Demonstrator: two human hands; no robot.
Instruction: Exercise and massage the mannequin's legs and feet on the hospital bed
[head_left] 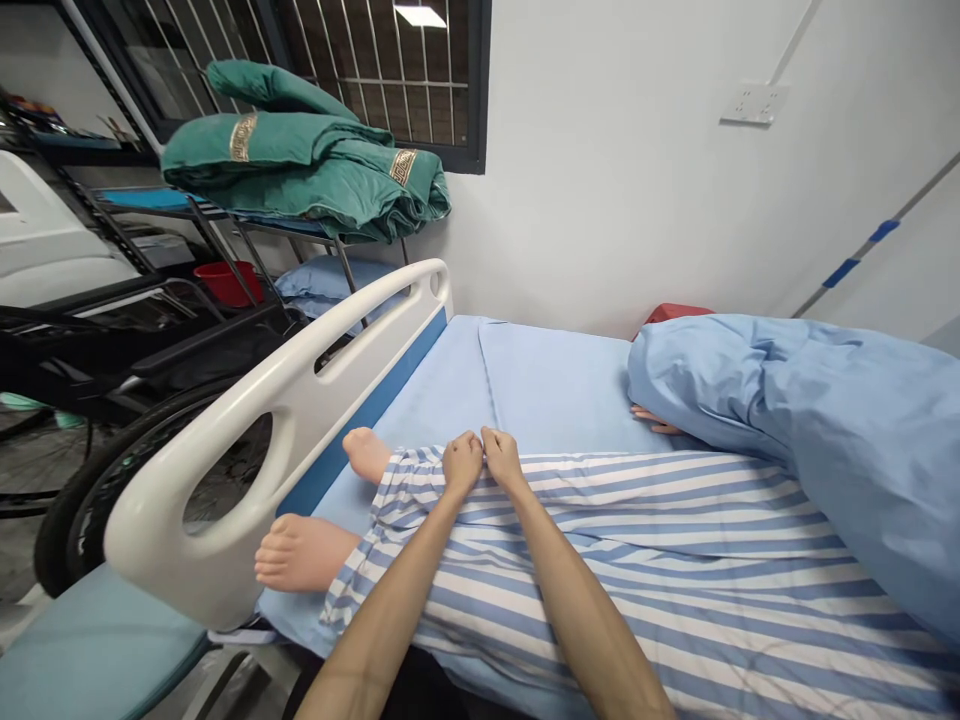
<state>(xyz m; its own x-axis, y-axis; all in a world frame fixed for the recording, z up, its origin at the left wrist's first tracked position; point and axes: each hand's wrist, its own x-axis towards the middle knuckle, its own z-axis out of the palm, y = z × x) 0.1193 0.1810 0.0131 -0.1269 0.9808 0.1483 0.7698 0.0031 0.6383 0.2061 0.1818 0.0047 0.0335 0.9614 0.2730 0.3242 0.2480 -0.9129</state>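
Note:
A figure in blue-and-white striped trousers (637, 520) lies on the bed; its smooth, waxy feet look like a manikin's. The near foot (307, 553) and the far foot (367, 455) stick out of the trouser cuffs. My left hand (463, 460) rests at the far edge of the far trouser leg, fingers curled closed. Beside it, almost touching, my right hand (501, 457) is also closed at that edge. Whether cloth is pinched in either fist is hidden. A light blue quilt (847, 430) is folded back over the upper body, with the figure's fingers (656, 418) showing under it.
A white bed end board (277, 400) rises beyond the feet, at the left of the light blue sheet (555, 380). Behind it stands a wheelchair (150, 400). Green folded quilts (300, 160) lie on a rack by the window. A pale blue stool seat (97, 640) is at lower left.

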